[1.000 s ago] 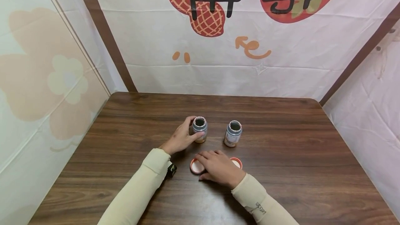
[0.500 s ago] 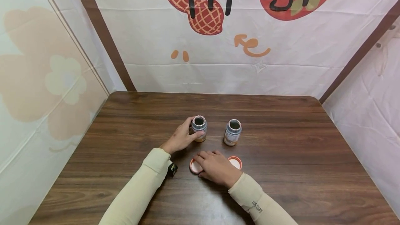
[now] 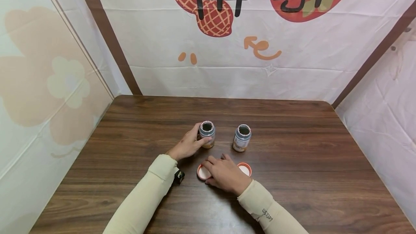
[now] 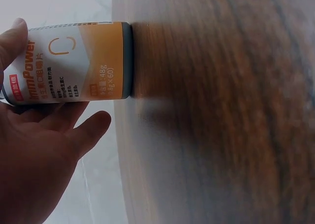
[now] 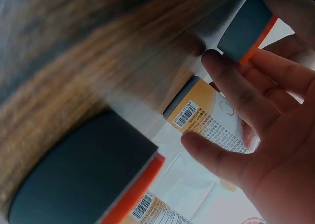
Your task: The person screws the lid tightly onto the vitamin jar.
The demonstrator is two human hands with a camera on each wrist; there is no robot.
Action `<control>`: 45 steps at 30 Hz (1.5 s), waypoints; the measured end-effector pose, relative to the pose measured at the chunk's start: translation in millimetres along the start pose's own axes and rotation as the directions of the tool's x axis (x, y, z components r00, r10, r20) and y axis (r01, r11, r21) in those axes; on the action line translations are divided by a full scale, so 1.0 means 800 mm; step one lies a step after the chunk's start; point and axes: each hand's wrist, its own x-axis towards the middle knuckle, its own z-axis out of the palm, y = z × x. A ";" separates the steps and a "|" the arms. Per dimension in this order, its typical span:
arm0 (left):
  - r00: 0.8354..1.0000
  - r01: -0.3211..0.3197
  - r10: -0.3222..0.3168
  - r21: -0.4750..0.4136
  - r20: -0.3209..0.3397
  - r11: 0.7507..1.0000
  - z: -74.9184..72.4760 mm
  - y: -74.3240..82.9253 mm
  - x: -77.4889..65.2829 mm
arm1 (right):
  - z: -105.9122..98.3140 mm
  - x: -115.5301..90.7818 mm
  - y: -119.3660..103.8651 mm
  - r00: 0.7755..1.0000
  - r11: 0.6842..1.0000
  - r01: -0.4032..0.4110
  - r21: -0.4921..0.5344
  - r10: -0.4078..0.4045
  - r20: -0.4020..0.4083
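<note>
Two open bottles stand upright on the brown table. The left one (image 3: 207, 128) is held by my left hand (image 3: 186, 143), thumb in front and fingers round the far side. Its white and orange label (image 4: 74, 61) faces the left wrist camera. To its right stands the other bottle (image 3: 241, 143), untouched. Nearer me, two orange-rimmed lids lie with white insides up. My right hand (image 3: 227, 176) pinches the left lid (image 3: 203, 173) at its edge, other fingers spread away from it. The right lid (image 3: 245, 169) is partly hidden behind that hand; its dark side (image 5: 83, 175) fills the right wrist view's lower left.
A wood-grain table (image 3: 292, 176) reaches back to a white printed cloth (image 3: 227, 78). More cloth hangs on the left and right sides. A small black device (image 3: 178, 176) sits at the left wrist, by the cuff.
My right hand has shifted slightly left at the left lid, and its outer fingers have spread a little. The left hand keeps its grip on the left bottle; both bottles stay in place.
</note>
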 end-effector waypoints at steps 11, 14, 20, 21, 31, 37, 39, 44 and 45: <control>1.000 -0.005 0.005 -0.011 0.020 1.000 -0.001 0.000 -0.003 | 0.001 -0.002 0.002 0.999 1.000 0.004 0.006 -0.004 -0.047; 1.000 -0.009 0.009 -0.009 0.023 1.000 -0.002 0.000 -0.004 | 0.000 -0.003 0.003 0.998 1.000 0.001 0.013 -0.001 -0.066; 0.999 -0.036 0.036 0.012 0.020 0.999 -0.003 -0.002 -0.009 | -0.004 -0.005 0.005 0.995 0.995 -0.038 0.092 0.046 -0.084; 0.999 -0.042 0.042 0.014 0.019 0.999 -0.003 -0.002 -0.009 | -0.004 -0.005 0.005 0.995 0.993 -0.047 0.105 0.056 -0.084; 0.996 -0.089 0.089 0.036 0.021 0.995 -0.006 0.001 -0.017 | -0.012 -0.008 0.008 0.986 0.987 -0.081 0.139 0.100 -0.133; 0.995 -0.099 0.098 0.062 0.015 0.993 -0.006 0.000 -0.022 | -0.014 -0.011 0.013 0.979 0.983 -0.113 0.147 0.135 -0.154; 0.995 -0.097 0.096 0.061 0.018 0.993 -0.007 0.001 -0.024 | -0.015 -0.012 0.015 0.977 0.979 -0.128 0.158 0.151 -0.149; 0.995 -0.087 0.084 0.048 0.044 0.995 -0.010 0.002 -0.029 | -0.021 -0.013 0.019 0.971 0.963 -0.170 0.210 0.200 -0.130; 0.996 -0.080 0.078 0.044 0.047 0.996 -0.010 0.002 -0.030 | -0.022 -0.014 0.020 0.969 0.960 -0.175 0.220 0.207 -0.131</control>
